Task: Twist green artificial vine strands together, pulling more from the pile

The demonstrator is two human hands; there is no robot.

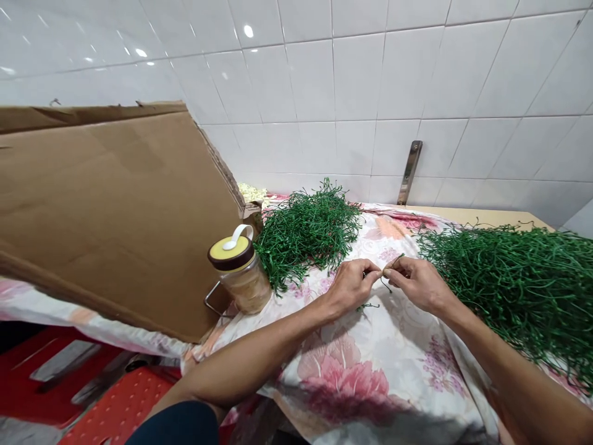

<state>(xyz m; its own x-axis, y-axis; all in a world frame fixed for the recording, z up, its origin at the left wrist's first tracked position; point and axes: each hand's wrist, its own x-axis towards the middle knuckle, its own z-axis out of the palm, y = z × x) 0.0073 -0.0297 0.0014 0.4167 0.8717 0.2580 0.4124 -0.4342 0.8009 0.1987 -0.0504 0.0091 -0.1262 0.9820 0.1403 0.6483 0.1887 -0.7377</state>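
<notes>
The left hand (352, 285) and right hand (417, 284) meet in tight pinching grips on a thin green strand (393, 264), above a floral cloth (343, 377). A heap of green strands (306, 232) lies ahead-left, a larger heap (509, 290) right, beside a lidded glass jar (243, 278).

Green strands (509, 290), faint sheen — wall tiles (352, 80), glossy ceramic — cardboard (106, 210) rough, floral cloth (370, 371) smooth.

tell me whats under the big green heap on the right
The heap of green wiry strands lies on a floral cloth, visible along its edges; what lies directly beneath the heap is covered and cannot be seen.
</notes>
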